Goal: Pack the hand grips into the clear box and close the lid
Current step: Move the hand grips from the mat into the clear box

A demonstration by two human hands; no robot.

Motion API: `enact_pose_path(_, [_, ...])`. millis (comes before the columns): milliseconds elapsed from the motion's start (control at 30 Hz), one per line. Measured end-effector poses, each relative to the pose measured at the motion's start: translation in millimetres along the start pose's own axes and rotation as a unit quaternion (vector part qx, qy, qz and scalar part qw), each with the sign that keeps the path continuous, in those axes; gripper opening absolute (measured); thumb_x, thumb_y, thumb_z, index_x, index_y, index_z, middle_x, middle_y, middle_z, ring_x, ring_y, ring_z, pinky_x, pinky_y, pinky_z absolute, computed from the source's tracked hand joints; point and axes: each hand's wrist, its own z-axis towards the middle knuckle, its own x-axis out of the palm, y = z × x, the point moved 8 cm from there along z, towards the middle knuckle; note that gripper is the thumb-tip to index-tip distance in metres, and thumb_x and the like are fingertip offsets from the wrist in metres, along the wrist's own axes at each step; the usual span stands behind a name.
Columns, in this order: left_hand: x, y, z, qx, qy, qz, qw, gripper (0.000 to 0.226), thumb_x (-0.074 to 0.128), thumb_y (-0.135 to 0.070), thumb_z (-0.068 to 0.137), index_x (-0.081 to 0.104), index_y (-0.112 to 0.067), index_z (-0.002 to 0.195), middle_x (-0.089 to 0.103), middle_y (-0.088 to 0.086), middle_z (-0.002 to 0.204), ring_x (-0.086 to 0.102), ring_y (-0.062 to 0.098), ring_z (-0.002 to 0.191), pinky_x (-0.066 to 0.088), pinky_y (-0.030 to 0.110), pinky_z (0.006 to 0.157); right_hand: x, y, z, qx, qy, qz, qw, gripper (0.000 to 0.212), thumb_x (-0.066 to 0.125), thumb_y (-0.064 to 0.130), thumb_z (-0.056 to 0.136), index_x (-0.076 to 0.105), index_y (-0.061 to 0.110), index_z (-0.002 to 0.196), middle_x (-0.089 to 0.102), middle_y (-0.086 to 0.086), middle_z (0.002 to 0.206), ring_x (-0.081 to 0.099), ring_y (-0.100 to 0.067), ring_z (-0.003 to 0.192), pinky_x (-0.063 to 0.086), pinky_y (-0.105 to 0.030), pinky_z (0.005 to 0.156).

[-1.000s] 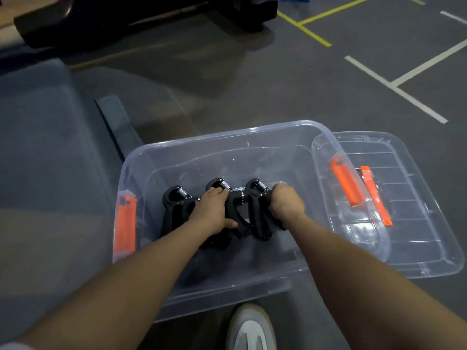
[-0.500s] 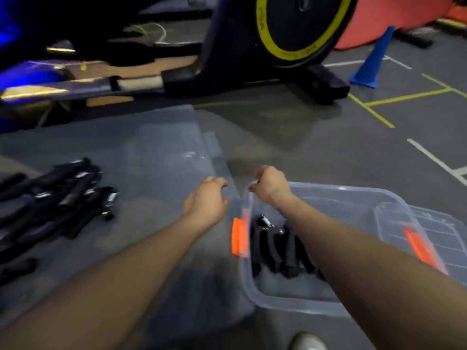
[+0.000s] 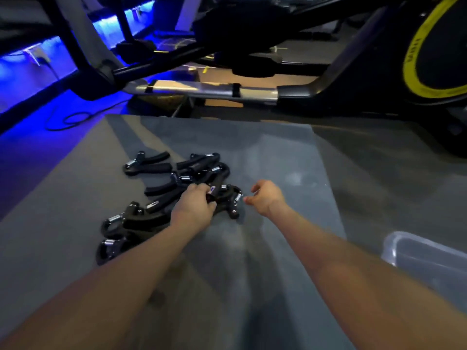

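Several black hand grips (image 3: pixel 161 188) with metal springs lie in a loose pile on a grey mat (image 3: pixel 265 152). My left hand (image 3: pixel 194 205) is closed on one black hand grip (image 3: pixel 227 198) at the pile's right edge. My right hand (image 3: pixel 265 197) hovers just right of that grip, fingers apart, with nothing in it. Only a corner of the clear box (image 3: pixel 414 251) shows at the right edge; its inside and its lid are out of view.
A black exercise machine (image 3: pixel 341 72) with a yellow-ringed wheel (image 3: pixel 434 54) stands behind the mat, with a metal rail (image 3: pixel 202 90) along the mat's far edge. Blue light glows at the left. A cable (image 3: pixel 70 120) lies on the floor there.
Both hands left the clear box and moved left to the pile on the mat. My left hand has closed on one grip. The view swung left, so the box is almost out of sight.
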Motion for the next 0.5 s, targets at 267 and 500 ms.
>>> enact_pose_path(267, [4,60,36,-0.061,-0.012,-0.050,0.997,0.042,0.055,-0.027,0.091,0.049,-0.009,0.128,0.047,0.013,0.130,0.050,0.030,0.120,0.042,0.041,0.103,54,34,36,0.003,0.004,0.034,0.999,0.020,0.068,0.025,0.085,0.060,0.007,0.086,0.066,-0.015,0.107,0.060,-0.027,0.107,0.045,-0.029,0.088])
enact_pose_path(500, [15,77,48,-0.059,-0.010,-0.051,0.997,0.041,0.057,-0.027,0.090,0.051,-0.012,0.128,0.049,0.009,0.128,0.051,0.026,0.117,0.043,0.037,0.097,83,53,61,0.015,0.000,0.027,1.000,0.039,0.072,0.037,0.077,0.065,0.008,0.102,0.068,-0.012,0.111,0.061,-0.030,0.108,0.050,-0.035,0.093])
